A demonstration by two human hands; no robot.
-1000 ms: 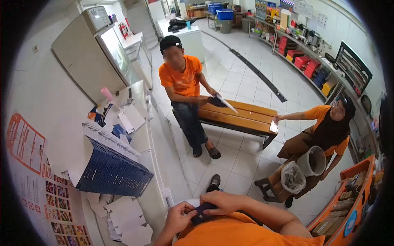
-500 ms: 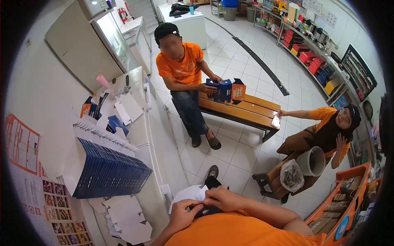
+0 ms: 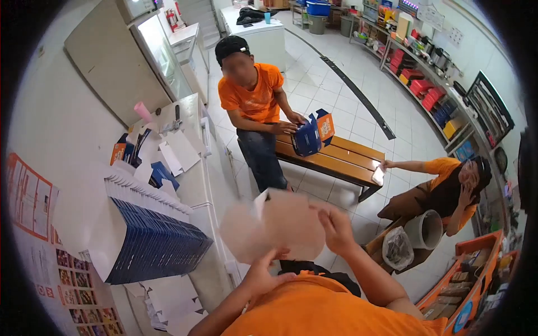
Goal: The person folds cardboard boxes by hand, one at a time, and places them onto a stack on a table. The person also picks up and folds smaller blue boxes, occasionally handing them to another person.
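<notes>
A pale cardboard box blank (image 3: 291, 227), smeared by motion, is held up in front of my body. My right hand (image 3: 336, 228) pinches it at its right edge. At its lower edge is my left hand (image 3: 264, 280), thumb and fingers apart, with the fingertips close to or touching the board. A long row of folded blue boxes (image 3: 159, 241) stands on the white counter to my left. Loose white flat cardboard pieces (image 3: 176, 302) lie nearer to me, below that row.
Across from me a seated person (image 3: 252, 92) handles a blue and orange box (image 3: 311, 137) on a wooden bench (image 3: 342, 157). To the right, another person (image 3: 448, 179) sits by a grey bucket (image 3: 424, 229) and a plastic-lined container (image 3: 398, 248). An orange crate (image 3: 476, 243) stands at the lower right.
The cardboard has come up from my lap, with its pale side showing. My hands have moved apart, the right one up and rightward. The person opposite has tilted the blue box.
</notes>
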